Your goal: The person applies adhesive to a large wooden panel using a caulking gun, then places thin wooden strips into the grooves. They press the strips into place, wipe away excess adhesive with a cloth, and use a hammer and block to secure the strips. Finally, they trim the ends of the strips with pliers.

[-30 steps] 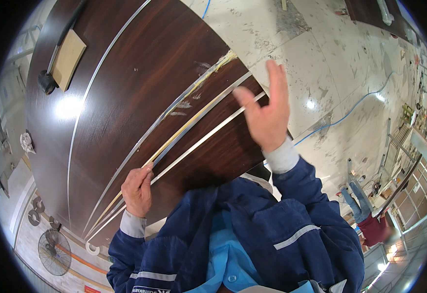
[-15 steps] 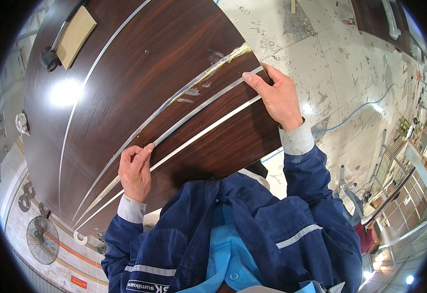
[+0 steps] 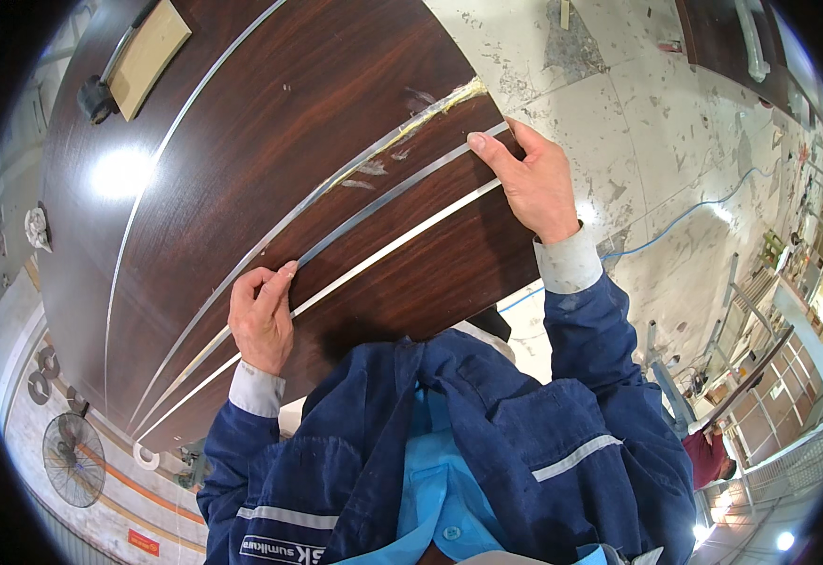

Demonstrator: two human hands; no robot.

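A large dark brown wood-grain panel (image 3: 270,132) lies before me, crossed by long pale lines. One thin grey metal-looking strip (image 3: 374,209) runs along the panel between my hands. My left hand (image 3: 263,325) pinches this strip between thumb and fingertips. At the panel's right edge my right hand (image 3: 540,188) holds the strip's end, thumb on top and fingers over the edge, partly hidden. Nearer to me runs a parallel white line (image 3: 397,245). Beyond the strip, another line (image 3: 336,177) has yellowish glue-like residue (image 3: 454,97) and whitish smears along its right part.
A black-headed mallet (image 3: 97,102) and a light wooden block (image 3: 151,58) rest at the panel's far left. A crumpled white wad (image 3: 37,229) sits at the left edge. On the scuffed floor lies a blue hose (image 3: 656,243). A fan (image 3: 74,459) stands lower left; another person (image 3: 710,457) is lower right.
The view has shifted slightly, and the panel sits a little further up and left in it. Both hands keep their hold on the strip; the left has barely moved along it.
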